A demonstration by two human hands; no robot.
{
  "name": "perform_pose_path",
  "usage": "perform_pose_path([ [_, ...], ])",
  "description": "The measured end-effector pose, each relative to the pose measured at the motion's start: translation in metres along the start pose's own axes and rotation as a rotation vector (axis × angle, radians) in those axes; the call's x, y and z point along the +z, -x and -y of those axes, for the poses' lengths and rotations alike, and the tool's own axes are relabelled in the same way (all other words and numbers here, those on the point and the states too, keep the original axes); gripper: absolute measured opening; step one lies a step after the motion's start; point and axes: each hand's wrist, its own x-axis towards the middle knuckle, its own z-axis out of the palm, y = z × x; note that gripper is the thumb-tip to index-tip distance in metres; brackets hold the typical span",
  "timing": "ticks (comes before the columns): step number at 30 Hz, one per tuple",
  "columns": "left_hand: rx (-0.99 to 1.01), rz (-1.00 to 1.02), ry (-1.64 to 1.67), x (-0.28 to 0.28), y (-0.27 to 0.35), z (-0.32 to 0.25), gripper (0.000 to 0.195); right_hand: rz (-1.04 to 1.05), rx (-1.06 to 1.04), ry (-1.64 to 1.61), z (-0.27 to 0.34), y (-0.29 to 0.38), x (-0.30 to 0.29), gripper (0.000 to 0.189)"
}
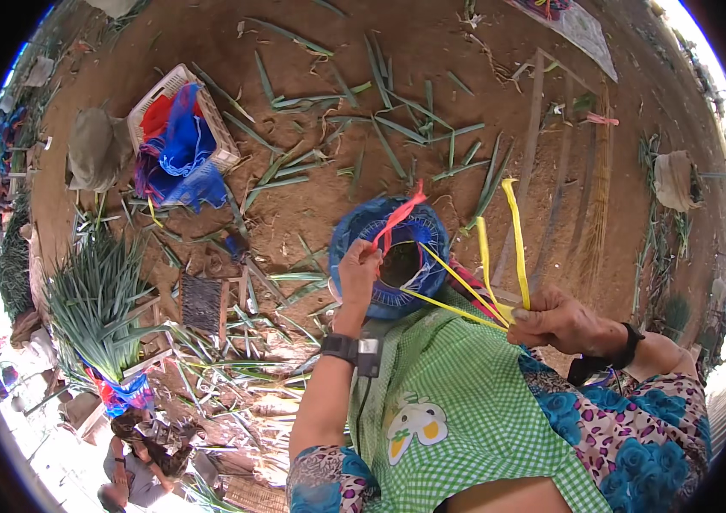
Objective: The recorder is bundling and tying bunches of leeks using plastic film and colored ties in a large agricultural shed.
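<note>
A round blue ring of mesh and fabric (350, 247), with pale threads about its dark middle opening, sits before me against the green checked apron (446, 378). My left hand (360, 266) pinches a red plastic strip (401, 217) at the ring's left inner edge. To the ring's right, my right hand (546, 319) grips yellow plastic strips (519, 247). Two yellow lengths run from that hand into the opening, while two free ends stick up above the fingers. A pink-red strand passes close to the right hand; whether it is held, I cannot tell.
A plastic crate (227, 149) with red and blue mesh stands at upper left. Below it is a large bundle of green onions or leeks (97, 295). Cut leaves (395, 154) litter the dirt floor. Another person (135, 471) is at lower left. A wooden frame (535, 128) lies at right.
</note>
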Motion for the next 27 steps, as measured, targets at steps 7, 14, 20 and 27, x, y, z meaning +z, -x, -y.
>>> perform_pose_path([
  [7, 0.443, -0.037, -0.841, 0.04, -0.023, 0.007, 0.024, 0.078, -0.008, -0.043, 0.003, -0.01, 0.005, 0.047],
  [14, 0.264, 0.117, -0.298, 0.026, -0.027, -0.006, 0.008, 0.037, 0.001, -0.088, 0.001, -0.01, 0.003, 0.047],
  [20, -0.332, 0.174, 0.467, -0.039, 0.048, -0.032, 0.013, -0.025, -0.038, 0.027, -0.003, -0.001, -0.013, 0.042],
  [27, -0.484, 0.084, 0.42, -0.031, 0.11, -0.099, 0.007, 0.357, -0.204, 0.393, 0.013, -0.019, -0.012, 0.031],
])
